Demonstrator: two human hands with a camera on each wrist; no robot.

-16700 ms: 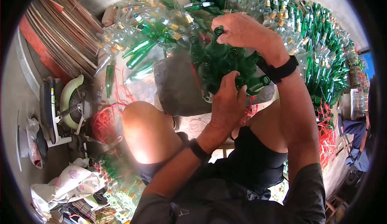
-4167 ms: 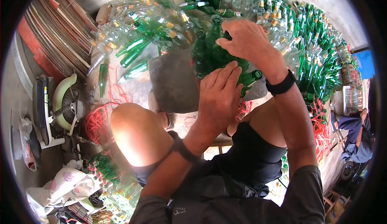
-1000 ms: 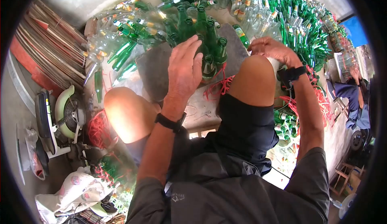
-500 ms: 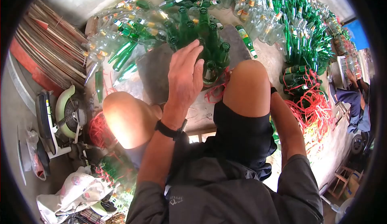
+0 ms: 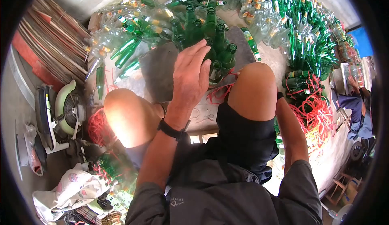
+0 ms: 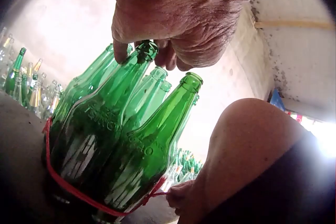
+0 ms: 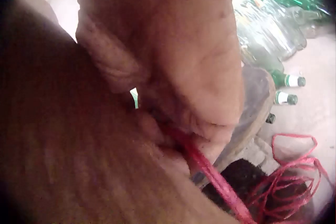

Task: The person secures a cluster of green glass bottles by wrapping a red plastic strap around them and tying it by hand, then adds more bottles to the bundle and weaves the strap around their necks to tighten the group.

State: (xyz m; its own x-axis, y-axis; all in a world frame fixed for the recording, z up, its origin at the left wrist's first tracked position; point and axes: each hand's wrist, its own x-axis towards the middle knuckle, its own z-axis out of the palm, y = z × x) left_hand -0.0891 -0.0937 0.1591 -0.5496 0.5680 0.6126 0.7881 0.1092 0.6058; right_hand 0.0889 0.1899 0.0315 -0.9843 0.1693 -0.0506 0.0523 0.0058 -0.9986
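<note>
A cluster of upright green glass bottles stands on a dark stone slab. Red plastic strap runs round the bottles low on their bodies. Over the near bottle necks rests my left hand, its fingers extended and touching the tops. My right hand is beside the right knee, mostly hidden by it in the head view. It grips the strap, whose length comes out between the fingers; the left wrist view shows it drawn from the bundle's right side.
A labelled green bottle lies right of the slab. Tangled red strap and strapped bottles lie farther right. Many loose bottles fill the back. A wheeled machine stands left; another person sits far right.
Earlier both hands were on the bottles. The right hand then moved right and down behind the right knee, and now grips the strap. The left hand stays on the bottle tops.
</note>
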